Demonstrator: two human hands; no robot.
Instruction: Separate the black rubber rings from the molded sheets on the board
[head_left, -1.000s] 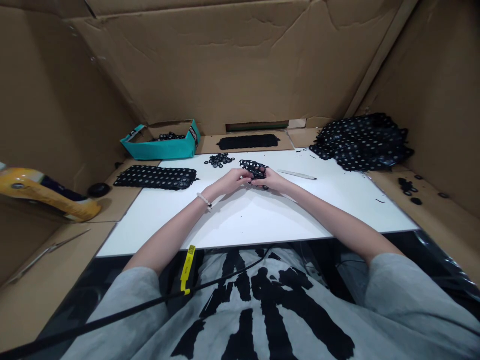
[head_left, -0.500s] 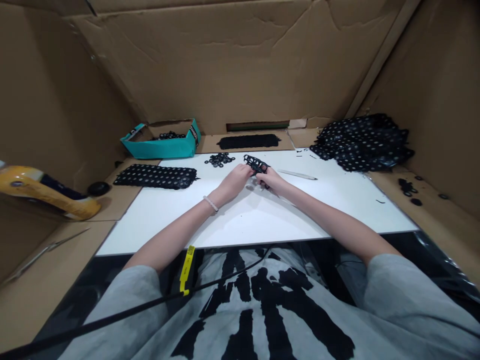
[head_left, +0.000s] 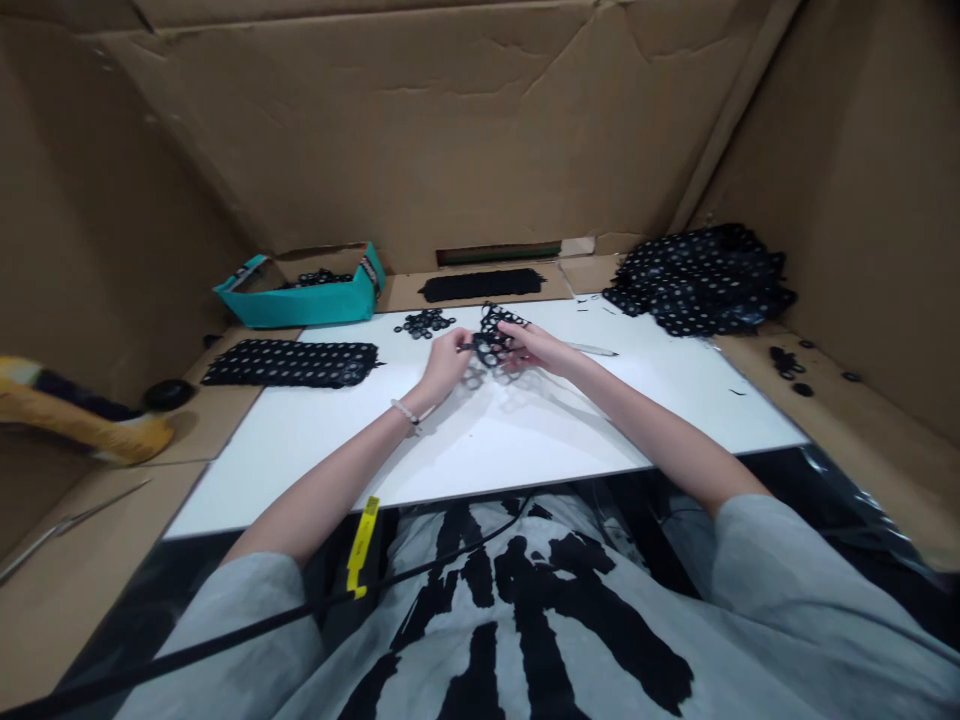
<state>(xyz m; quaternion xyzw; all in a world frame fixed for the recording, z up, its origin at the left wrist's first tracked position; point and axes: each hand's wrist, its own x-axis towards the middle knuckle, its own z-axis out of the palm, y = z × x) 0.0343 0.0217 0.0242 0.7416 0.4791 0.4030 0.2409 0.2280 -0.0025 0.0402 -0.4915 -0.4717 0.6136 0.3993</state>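
A black piece full of round holes (head_left: 491, 345) is held over the white board (head_left: 480, 440). My right hand (head_left: 531, 347) grips it from the right, fingers closed on it. My left hand (head_left: 448, 362) is pinched at its left side, with a small dark bit at the fingertips. A loose pile of small black rings (head_left: 424, 323) lies just beyond my left hand. The grey pen-like tool (head_left: 594, 350) rests on the board behind my right forearm, partly hidden by it.
A teal box (head_left: 304, 303) with black rings stands back left, near a black perforated strip (head_left: 292, 362). Another black strip (head_left: 484, 285) lies at the back, a black perforated heap (head_left: 701, 280) back right. Scissors (head_left: 71, 522) and a yellow object (head_left: 90, 415) are left.
My hands have moved apart a little, and the black piece now shows more openly between them. The whole view has shifted slightly, the surroundings sliding left.
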